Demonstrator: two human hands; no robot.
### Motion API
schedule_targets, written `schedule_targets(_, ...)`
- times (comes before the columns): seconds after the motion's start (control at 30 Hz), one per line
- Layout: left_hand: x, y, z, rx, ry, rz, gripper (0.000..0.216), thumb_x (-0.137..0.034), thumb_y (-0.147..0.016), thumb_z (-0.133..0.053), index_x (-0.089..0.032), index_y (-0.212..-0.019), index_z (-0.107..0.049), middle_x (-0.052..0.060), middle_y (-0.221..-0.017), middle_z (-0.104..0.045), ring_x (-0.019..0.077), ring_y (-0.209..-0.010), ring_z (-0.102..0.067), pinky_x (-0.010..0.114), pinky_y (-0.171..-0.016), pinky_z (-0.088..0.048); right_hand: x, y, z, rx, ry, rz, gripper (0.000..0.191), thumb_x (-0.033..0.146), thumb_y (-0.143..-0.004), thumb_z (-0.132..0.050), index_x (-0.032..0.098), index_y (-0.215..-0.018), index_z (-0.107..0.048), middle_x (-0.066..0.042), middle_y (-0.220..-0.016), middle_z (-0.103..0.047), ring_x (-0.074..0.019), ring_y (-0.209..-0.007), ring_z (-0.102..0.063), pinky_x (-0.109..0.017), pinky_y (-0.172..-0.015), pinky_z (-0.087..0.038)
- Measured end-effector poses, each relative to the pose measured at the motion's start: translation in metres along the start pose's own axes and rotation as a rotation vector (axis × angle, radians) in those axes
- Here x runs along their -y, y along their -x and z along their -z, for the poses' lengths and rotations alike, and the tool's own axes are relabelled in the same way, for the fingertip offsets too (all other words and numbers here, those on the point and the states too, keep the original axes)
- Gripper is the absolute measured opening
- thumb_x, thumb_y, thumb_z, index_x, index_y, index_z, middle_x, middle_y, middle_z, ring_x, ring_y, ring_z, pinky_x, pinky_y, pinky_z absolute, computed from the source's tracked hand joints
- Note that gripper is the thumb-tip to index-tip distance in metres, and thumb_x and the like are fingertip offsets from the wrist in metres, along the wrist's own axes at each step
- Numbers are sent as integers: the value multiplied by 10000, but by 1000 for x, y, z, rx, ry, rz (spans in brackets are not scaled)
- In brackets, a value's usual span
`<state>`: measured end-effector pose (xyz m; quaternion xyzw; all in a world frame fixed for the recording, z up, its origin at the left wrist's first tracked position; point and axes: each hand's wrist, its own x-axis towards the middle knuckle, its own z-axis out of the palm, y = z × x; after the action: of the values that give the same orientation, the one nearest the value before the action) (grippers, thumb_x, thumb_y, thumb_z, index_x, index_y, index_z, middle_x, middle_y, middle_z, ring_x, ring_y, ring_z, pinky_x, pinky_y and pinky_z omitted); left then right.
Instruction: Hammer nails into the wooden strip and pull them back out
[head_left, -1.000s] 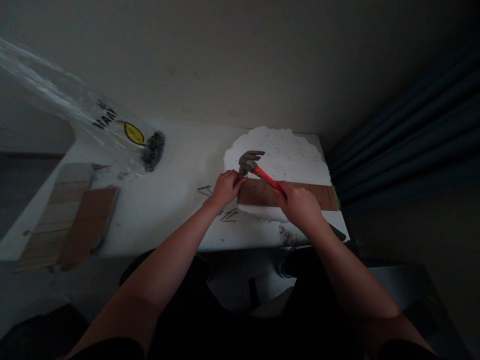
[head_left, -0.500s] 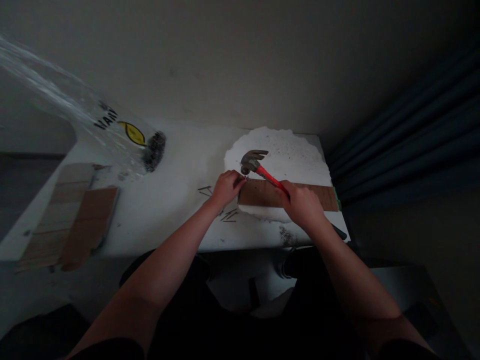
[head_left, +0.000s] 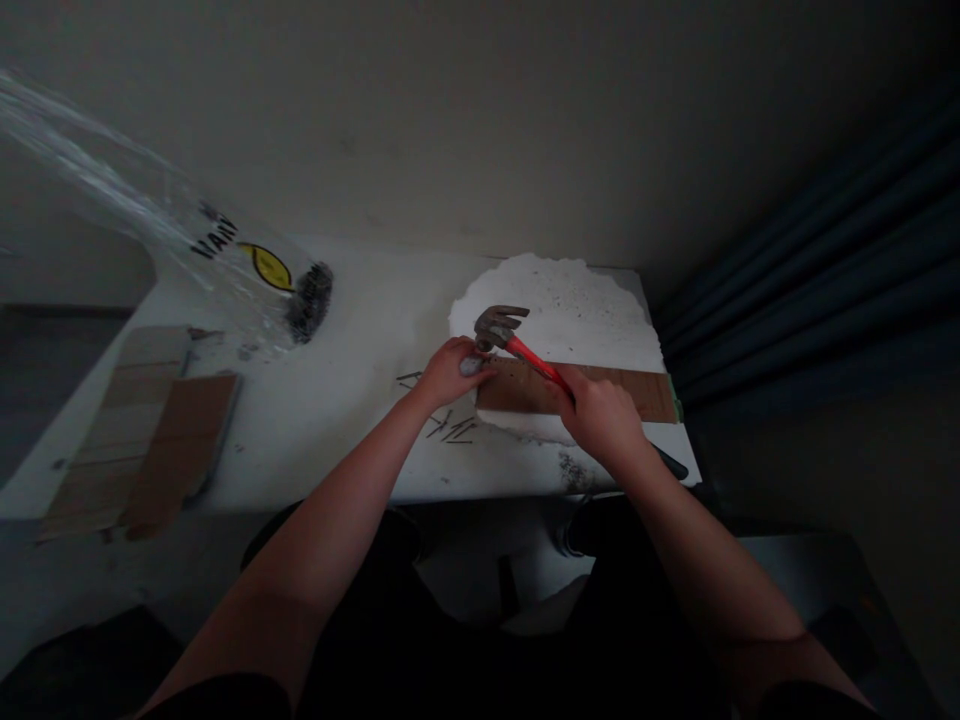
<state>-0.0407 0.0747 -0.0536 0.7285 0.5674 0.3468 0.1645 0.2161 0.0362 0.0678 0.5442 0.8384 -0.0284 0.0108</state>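
Observation:
My right hand [head_left: 600, 418] is closed round the red handle of a claw hammer [head_left: 501, 331]. The hammer's metal head sits low over the left end of a brown wooden board [head_left: 615, 392]. That board lies on a slab of white foam [head_left: 570, 310]. My left hand [head_left: 448, 370] is pinched at the board's left end, right under the hammer head. What its fingers hold is too small to make out. Several loose nails [head_left: 450, 428] lie on the white table [head_left: 345, 400] just below my left hand.
A clear plastic bag [head_left: 247, 275] with a yellow label and dark contents lies at the back left. Wooden boards [head_left: 142, 430] are stacked at the table's left edge. A dark curtain [head_left: 817, 280] hangs at the right. A wall stands behind the table.
The hammer head rose a little half a second ago and has come back down to the board's left end. My left hand has edged up closer under it.

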Motion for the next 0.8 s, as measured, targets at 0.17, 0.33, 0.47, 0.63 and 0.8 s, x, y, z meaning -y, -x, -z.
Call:
schedule_targets(0.17, 0, -1, 1, 10, -17, 15, 315, -450, -758, -713, -182, -908, -642, 80, -933, -661, 257, -934, -631, 411, -853, -517, 0, -3, -6, 44, 3, 1, 459, 462, -1011, -302, 229, -1208, -645, -118, -833, -721, -264, -709, -673, -350, -639, -436)
schedule_targets(0.33, 0, -1, 1, 2, -5, 25, 314, -458, -755, -713, -191, -904, -638, 76, -950, -667, 252, -945, -630, 405, -871, -512, -2, 0, -3, 52, 13, -14, 491, 470, -1019, -268, 223, -1255, -621, -121, -833, -721, -260, -710, -671, -354, -656, -442)
schedule_targets(0.47, 1, -1, -1, -7, 28, 12, 306, -453, -756, -712, -200, -915, -645, 69, -954, -676, 246, -949, -638, 405, -871, -515, -3, 4, -5, 62, 36, -10, 471, 468, -1019, -279, 228, -1262, -604, -106, -826, -720, -247, -702, -667, -336, -650, -436)
schedule_targets(0.63, 2, -1, -2, -18, 56, -5, 292, -455, -753, -717, -210, -899, -653, 65, -940, -680, 242, -939, -643, 410, -870, -518, -4, 6, -13, 51, 57, -23, 461, 462, -1020, -278, 223, -1224, -615, -96, -796, -705, -252, -725, -667, -335, -669, -441)
schedule_targets(0.8, 1, -1, -1, -3, 22, 7, 265, -448, -756, -712, -216, -869, -652, 73, -927, -672, 255, -932, -641, 420, -856, -518, -2, 2, -18, 95, 35, -34, 465, 464, -1017, -292, 216, -1245, -612, -114, -844, -718, -256, -752, -675, -347, -697, -448)
